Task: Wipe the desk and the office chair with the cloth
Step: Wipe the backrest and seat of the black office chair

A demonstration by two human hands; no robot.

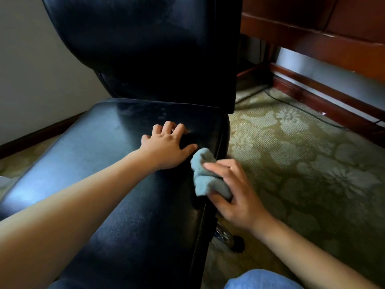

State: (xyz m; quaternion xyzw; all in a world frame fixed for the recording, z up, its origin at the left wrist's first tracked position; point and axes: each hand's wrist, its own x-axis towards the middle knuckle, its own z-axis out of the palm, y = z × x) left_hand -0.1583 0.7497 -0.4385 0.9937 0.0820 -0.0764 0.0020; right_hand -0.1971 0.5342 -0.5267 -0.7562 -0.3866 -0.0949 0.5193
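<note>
**A:** What does the right hand (233, 190) hold?

**B:** It clasps the bunched blue cloth (205, 174), fingers over the top and thumb beneath, pressing it against the right-hand edge of the seat of the black office chair (116, 163), at the seam.

**A:** And the left hand (166, 144)?

**B:** It grasps nothing. Fingers spread, it lies on the seat just beside the cloth, apparently steadying the chair.

**A:** How far along is the work?

**B:** The chair is in hand. Faint streaks and spots on the seat near the backrest (145, 49) suggest that part is either damp from wiping or not yet clean; which cannot be told. The base and castor (236, 244) below the seat look untouched.

**A:** The desk?

**B:** Only its reddish wooden underside (312, 28) shows, upper right above the patterned carpet (302, 153). Its top is out of view, so its state cannot be judged.
</note>
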